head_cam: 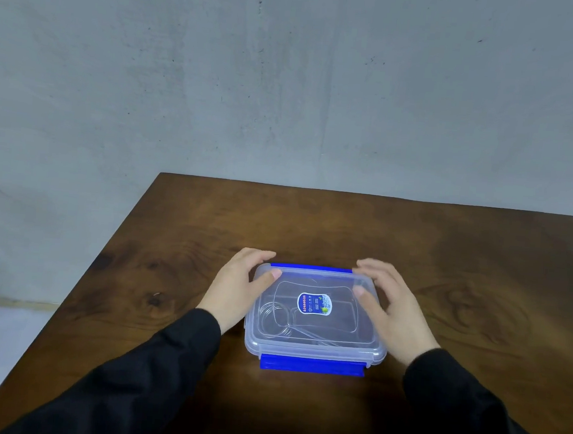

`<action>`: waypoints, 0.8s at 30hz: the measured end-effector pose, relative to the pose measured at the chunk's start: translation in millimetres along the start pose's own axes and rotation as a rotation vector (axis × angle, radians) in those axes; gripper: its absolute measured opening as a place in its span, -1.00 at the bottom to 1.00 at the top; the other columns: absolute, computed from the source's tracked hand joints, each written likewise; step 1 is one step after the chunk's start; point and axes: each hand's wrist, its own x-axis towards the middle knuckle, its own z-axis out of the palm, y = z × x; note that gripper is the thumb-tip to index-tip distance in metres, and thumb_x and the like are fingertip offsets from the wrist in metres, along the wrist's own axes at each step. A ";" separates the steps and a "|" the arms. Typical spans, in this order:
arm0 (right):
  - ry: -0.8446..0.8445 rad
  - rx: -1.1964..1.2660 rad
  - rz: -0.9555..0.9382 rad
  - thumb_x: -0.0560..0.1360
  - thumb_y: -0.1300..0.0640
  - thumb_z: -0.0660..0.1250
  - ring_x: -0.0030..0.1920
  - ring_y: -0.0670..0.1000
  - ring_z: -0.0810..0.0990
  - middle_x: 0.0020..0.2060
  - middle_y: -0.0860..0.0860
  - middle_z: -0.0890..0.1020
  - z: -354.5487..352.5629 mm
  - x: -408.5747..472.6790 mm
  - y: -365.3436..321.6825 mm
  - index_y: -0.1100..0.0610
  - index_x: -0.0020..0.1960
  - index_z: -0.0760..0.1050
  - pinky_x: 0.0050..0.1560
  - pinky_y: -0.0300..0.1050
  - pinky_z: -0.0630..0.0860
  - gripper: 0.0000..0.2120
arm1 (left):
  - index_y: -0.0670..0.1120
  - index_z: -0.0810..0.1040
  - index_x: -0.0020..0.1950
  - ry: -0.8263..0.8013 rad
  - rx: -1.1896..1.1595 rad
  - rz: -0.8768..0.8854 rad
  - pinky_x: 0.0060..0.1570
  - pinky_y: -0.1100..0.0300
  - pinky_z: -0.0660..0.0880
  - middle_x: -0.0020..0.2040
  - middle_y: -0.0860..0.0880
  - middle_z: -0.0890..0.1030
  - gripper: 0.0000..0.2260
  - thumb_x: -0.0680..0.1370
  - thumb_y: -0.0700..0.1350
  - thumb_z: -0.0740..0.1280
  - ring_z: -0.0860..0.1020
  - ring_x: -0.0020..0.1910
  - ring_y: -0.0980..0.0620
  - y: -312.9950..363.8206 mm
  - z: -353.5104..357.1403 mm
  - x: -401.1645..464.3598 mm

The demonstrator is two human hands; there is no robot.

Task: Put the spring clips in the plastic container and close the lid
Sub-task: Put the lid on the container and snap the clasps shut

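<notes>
A clear plastic container point(313, 349) stands on the table's middle with its clear lid point(335, 322) lying on top. The lid bears a small blue label point(314, 303) and has blue latch flaps at the near side point(312, 366) and the far side point(312, 268). Thin metal spring clips point(276, 321) show faintly through the lid at the left. My left hand point(236, 286) rests against the lid's far left corner, thumb on the lid. My right hand point(386, 300) lies at the far right corner, fingers spread over the edge.
The dark wooden table point(443, 278) ends at a left edge running diagonally and at a far edge against a grey concrete wall point(288, 81). Pale floor shows at the lower left. Black sleeves cover both my forearms.
</notes>
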 end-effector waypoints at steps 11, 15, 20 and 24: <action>-0.079 -0.447 -0.404 0.37 -0.13 0.52 0.54 0.03 0.24 0.46 -0.04 0.36 15.2 -68.8 48.7 -0.07 0.35 0.38 0.29 0.14 0.52 -0.38 | 0.06 0.42 0.35 -0.011 0.637 0.616 0.45 -0.15 0.11 0.44 -0.07 0.46 -0.41 0.42 0.28 0.43 0.26 0.50 -0.06 -44.6 24.7 -80.3; -0.114 -0.417 -0.408 0.37 -0.17 0.52 0.55 0.01 0.22 0.47 -0.05 0.36 12.8 -68.2 52.7 -0.10 0.36 0.38 0.30 0.11 0.50 -0.37 | 0.04 0.43 0.30 0.001 0.588 0.618 0.42 -0.15 0.17 0.44 -0.06 0.47 -0.46 0.44 0.29 0.40 0.28 0.51 -0.04 -45.4 24.0 -81.0; -0.075 -0.377 -0.413 0.55 -0.24 0.27 0.53 -0.05 0.26 0.45 -0.09 0.42 4.4 -66.7 48.7 -0.10 0.34 0.48 0.34 0.06 0.42 -0.58 | 0.04 0.53 0.29 0.031 0.469 0.589 0.48 -0.04 0.10 0.46 0.00 0.45 -0.61 0.58 0.23 0.23 0.19 0.54 0.07 -43.7 21.9 -82.6; -0.042 -0.302 -0.366 0.58 -0.21 0.23 0.50 -0.01 0.31 0.40 -0.10 0.47 9.4 -66.7 48.5 -0.09 0.26 0.55 0.34 0.11 0.44 -0.65 | 0.06 0.49 0.27 0.038 0.397 0.563 0.49 0.00 0.10 0.45 0.02 0.46 -0.67 0.60 0.18 0.22 0.14 0.55 0.14 -44.4 24.8 -82.6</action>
